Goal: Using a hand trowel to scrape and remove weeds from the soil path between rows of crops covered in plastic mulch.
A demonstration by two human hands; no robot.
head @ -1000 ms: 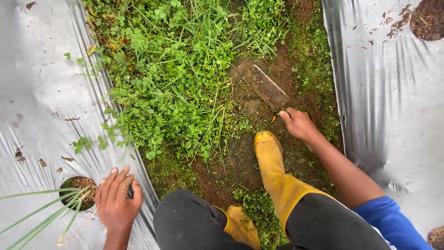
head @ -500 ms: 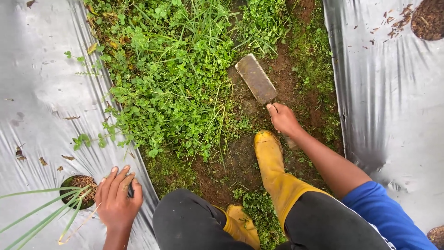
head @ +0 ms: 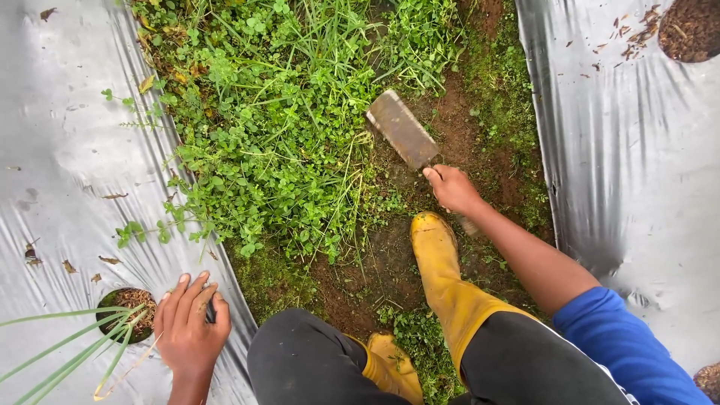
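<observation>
Two hands in my view: right hand (head: 452, 187) has its grip clamped on a flat-bladed hoe (head: 401, 129), blade over weeds (head: 277, 135). Left hand (head: 187, 326) rests flat, fingers apart, on silver mulch sheet (head: 67, 150).

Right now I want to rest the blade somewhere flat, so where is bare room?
Bare brown soil lies between the weed patch and the right silver plastic sheet. The left silver sheet is open above the left hand. Crowded: weeds, and the yellow rubber boot under the right hand holding the flat rusty blade.
</observation>
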